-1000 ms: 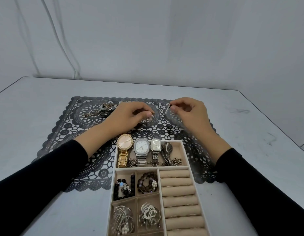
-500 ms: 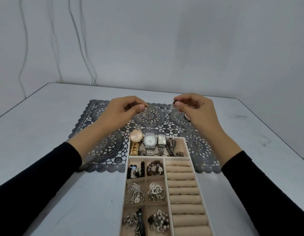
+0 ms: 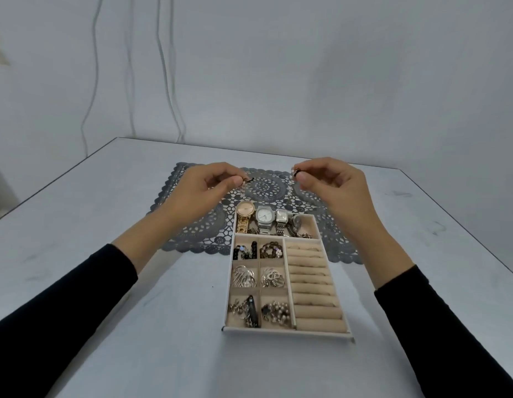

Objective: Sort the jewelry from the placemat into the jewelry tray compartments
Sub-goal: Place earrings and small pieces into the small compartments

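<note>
Both hands hover above the dark lace placemat [image 3: 265,188], just beyond the beige jewelry tray [image 3: 347,333]. My left hand [image 3: 202,188] pinches a small beaded dangling piece [image 3: 244,186] between thumb and forefinger. My right hand [image 3: 330,183] pinches a matching pearl-beaded piece [image 3: 291,179] the same way. Each piece hangs down from the fingertips. The tray's far compartment holds three watches [image 3: 264,218]. Small compartments on the left hold bracelets, brooches and other pieces; the ring rolls [image 3: 314,285] on the right carry nothing.
The tray lies on a pale grey table [image 3: 134,326], its far end overlapping the placemat. A white wall with hanging cables [image 3: 166,67] stands behind. The table's right edge [image 3: 465,234] runs diagonally nearby.
Both hands have lifted off the placemat and moved apart, each carrying a beaded piece. The camera has tilted up and back, so the whole tray now shows.
</note>
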Motion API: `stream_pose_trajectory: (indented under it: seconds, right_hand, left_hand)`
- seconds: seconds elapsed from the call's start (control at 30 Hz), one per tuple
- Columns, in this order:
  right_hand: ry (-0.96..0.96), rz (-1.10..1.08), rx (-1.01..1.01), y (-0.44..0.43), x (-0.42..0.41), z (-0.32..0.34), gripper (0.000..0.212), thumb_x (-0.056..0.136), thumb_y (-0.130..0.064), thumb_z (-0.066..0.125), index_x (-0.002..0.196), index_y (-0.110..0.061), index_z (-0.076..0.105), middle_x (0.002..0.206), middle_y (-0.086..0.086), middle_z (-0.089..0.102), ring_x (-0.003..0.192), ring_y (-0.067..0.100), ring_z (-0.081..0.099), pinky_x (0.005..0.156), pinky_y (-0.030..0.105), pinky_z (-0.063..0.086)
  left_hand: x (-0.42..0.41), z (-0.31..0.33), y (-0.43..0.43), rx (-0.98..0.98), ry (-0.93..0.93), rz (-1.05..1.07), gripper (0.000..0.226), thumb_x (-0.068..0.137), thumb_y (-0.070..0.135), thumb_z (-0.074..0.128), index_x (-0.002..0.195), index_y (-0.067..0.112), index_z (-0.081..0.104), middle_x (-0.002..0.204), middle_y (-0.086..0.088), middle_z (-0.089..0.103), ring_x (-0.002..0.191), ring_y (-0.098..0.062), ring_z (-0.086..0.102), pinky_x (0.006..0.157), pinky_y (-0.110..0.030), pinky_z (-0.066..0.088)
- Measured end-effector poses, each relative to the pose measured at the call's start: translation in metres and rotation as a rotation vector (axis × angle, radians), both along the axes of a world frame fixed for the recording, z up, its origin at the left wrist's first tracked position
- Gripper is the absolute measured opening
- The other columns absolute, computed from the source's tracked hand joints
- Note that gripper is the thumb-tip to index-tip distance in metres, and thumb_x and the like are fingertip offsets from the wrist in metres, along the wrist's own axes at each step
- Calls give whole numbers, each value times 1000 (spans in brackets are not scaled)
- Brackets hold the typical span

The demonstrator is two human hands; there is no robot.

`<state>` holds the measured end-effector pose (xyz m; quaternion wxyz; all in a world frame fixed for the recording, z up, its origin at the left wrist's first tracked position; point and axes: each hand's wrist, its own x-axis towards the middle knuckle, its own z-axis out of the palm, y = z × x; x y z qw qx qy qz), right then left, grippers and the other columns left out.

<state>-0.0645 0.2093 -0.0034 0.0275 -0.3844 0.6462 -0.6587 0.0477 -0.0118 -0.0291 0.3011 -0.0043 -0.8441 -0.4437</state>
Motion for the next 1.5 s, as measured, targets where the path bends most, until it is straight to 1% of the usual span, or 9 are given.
stream_pose_trajectory:
  seconds: [0.1, 0.23, 0.43, 0.57, 0.73, 0.97, 1.2, 1.4, 1.5]
  right_hand:
    - [-9, 46, -19, 7, 7, -4, 14, 81, -5, 72, 94, -11, 73, 90, 6, 74, 80, 16, 68, 82, 29, 55]
    - [-15, 123, -31, 17, 15, -11, 15, 81, 0, 70, 94, -7, 73, 92, 6, 74, 83, 17, 69, 80, 27, 55]
    - [-41, 262, -53, 32, 19, -17, 16, 76, -9, 73, 92, -9, 74, 90, 12, 72, 81, 22, 66, 79, 30, 55]
    - [-89, 425, -25, 39, 23, -20, 15, 74, -11, 73, 89, -12, 76, 86, 8, 72, 76, 19, 67, 74, 26, 56]
    - [-132, 647, 42, 42, 30, -21, 17, 75, -8, 76, 91, -11, 76, 87, 9, 73, 76, 18, 69, 69, 21, 55]
    - [-67, 683, 271, 36, 38, -26, 20, 77, 0, 73, 90, -14, 76, 89, 9, 73, 83, 22, 68, 78, 28, 55]
    - [-48, 684, 465, 31, 43, -29, 18, 74, -3, 74, 91, -5, 74, 90, 11, 73, 84, 18, 68, 77, 23, 54]
    - [-20, 658, 551, 36, 41, -28, 20, 75, -5, 74, 95, -2, 73, 91, 17, 73, 86, 27, 70, 82, 29, 57]
    - [-5, 643, 590, 38, 39, -28, 20, 76, -1, 74, 96, 1, 73, 91, 21, 72, 88, 33, 70, 84, 33, 57]
  left_hand:
    - [12, -1, 7, 6, 20, -8, 14, 94, 19, 63, 97, 30, 72, 91, 11, 74, 86, -11, 67, 74, -20, 52]
    - [25, -4, 14, 22, 35, -15, 13, 93, 19, 64, 97, 27, 72, 94, 5, 74, 91, -16, 68, 80, -24, 53]
    - [40, -6, 23, 18, 61, -27, 17, 92, 20, 63, 95, 35, 71, 86, 18, 72, 82, -1, 65, 75, -15, 49]
    - [44, -13, 24, 23, 38, -25, 13, 89, 31, 63, 97, 31, 72, 89, 4, 74, 85, -13, 67, 78, -28, 51]
    - [50, -18, 27, 39, 22, -35, 14, 92, 20, 63, 97, 30, 72, 85, 10, 72, 77, -5, 63, 70, -16, 48]
    - [55, -23, 34, 23, 47, -92, 13, 90, 27, 63, 96, 33, 72, 88, -6, 72, 83, -41, 62, 71, -41, 50]
    - [56, -25, 35, -5, 28, -85, 12, 91, 24, 63, 96, 31, 70, 87, 16, 73, 81, -10, 65, 74, -19, 51]
    - [56, -24, 35, -1, 13, -91, 13, 94, 13, 63, 97, 23, 70, 89, -20, 71, 71, -35, 57, 64, -22, 45]
    - [55, -25, 34, -16, 20, -88, 13, 94, 15, 63, 96, 26, 70, 89, -20, 70, 76, -43, 59, 67, -31, 47]
